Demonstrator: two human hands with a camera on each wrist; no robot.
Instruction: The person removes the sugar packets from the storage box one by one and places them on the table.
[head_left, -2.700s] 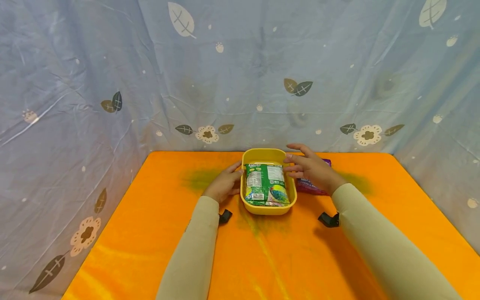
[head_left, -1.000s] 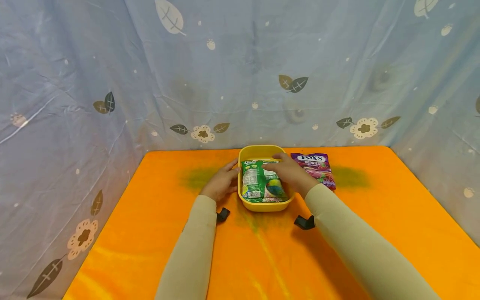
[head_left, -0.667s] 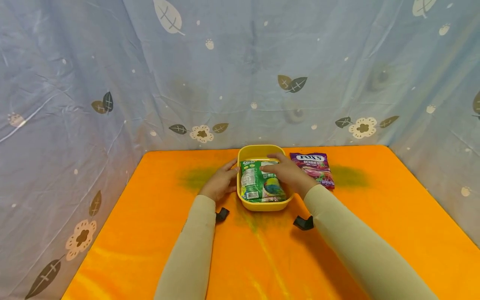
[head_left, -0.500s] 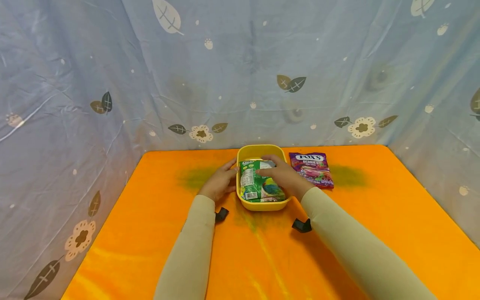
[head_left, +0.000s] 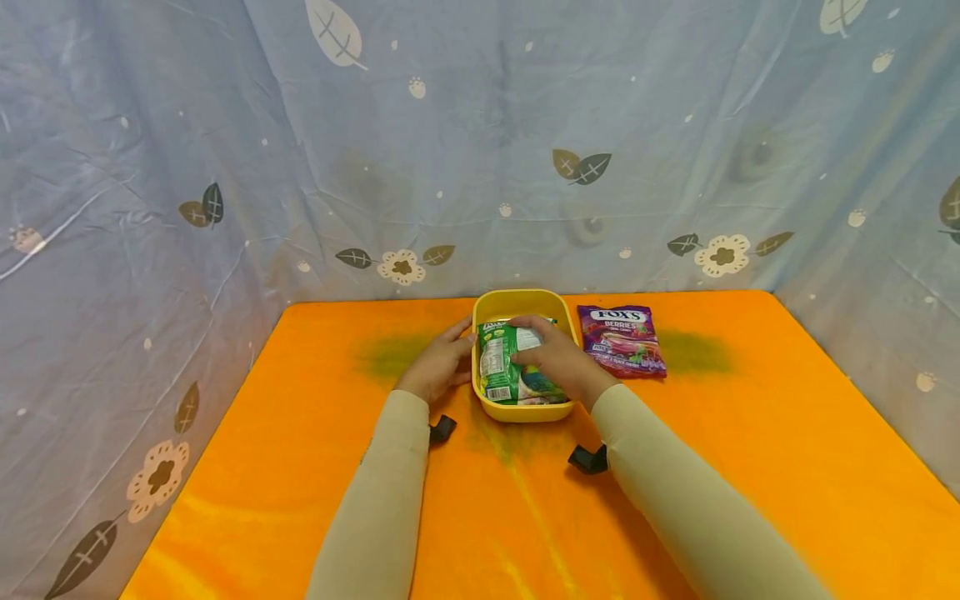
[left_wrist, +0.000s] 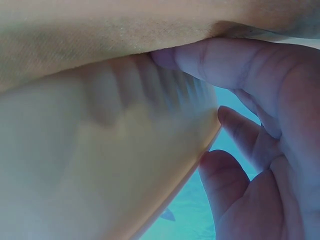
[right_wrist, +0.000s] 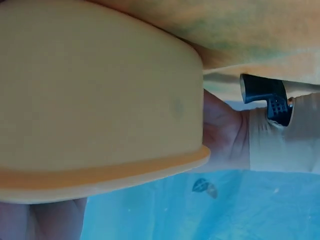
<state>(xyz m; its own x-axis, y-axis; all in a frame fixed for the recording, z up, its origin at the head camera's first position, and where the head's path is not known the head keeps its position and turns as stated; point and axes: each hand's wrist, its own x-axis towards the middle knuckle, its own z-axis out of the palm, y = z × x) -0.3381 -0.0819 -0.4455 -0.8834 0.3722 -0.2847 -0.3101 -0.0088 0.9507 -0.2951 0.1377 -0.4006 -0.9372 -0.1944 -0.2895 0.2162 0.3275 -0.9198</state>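
In the head view a yellow plastic tub [head_left: 525, 414] stands at the back middle of the table, with a green candy packet [head_left: 501, 367] lying in it. My left hand [head_left: 441, 367] rests against the tub's left side. In the left wrist view its fingertips and thumb touch the pale outer wall [left_wrist: 110, 170]. My right hand [head_left: 557, 358] reaches over the right rim onto the packet, thumb and forefinger spread apart on the wrapper and covering its right part. The tub wall [right_wrist: 100, 100] hides most of this hand in the right wrist view.
A purple Fox's Berries candy packet [head_left: 622, 342] lies flat just right of the tub. Orange cloth [head_left: 480, 517] covers the table. Patterned blue-grey curtains [head_left: 465, 167] hang at the back and sides. Black camera mounts [head_left: 588, 459] stick out at both wrists.
My right hand has come from beside the tub down onto the green packet and slid a little left and nearer across it, uncovering the purple packet. The left hand stays at the tub.
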